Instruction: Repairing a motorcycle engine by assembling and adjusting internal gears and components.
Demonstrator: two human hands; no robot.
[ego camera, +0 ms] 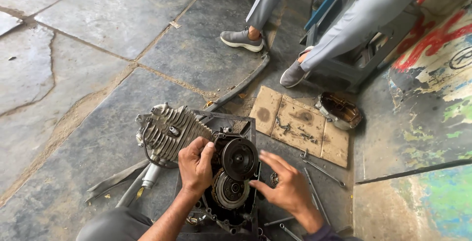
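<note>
1. two bare hands are seen from above over an opened engine (196,172) that sits in a dark metal tray (248,123) on a stone floor (98,34).
2. the left hand (195,165) is laid against the left side of a round dark clutch drum (239,158); its fingers are curled narrow around the drum's edge, and the drum is gripped there.
3. the right hand (287,184) is held just to the right of the drum, its fingers spread wide; the fingertips are placed near a lower round clutch plate (228,190), but contact cannot be told.
4. the drum is shown at the middle of the open engine case, just above the lower plate and to the right of the finned cylinder (169,133).
5. a flattened piece of cardboard (295,123) is laid to the upper right of the tray, with small bolts (305,135) scattered on it.
6. a removed engine cover (339,109) is set at the cardboard's far right corner, its hollow side up.
7. long spanners (322,169) are laid on the floor just beside the right hand.
8. another person's legs in grey trousers (354,19) and grey shoes (241,39) are seen at the top, seated on a low stool (344,64).
</note>
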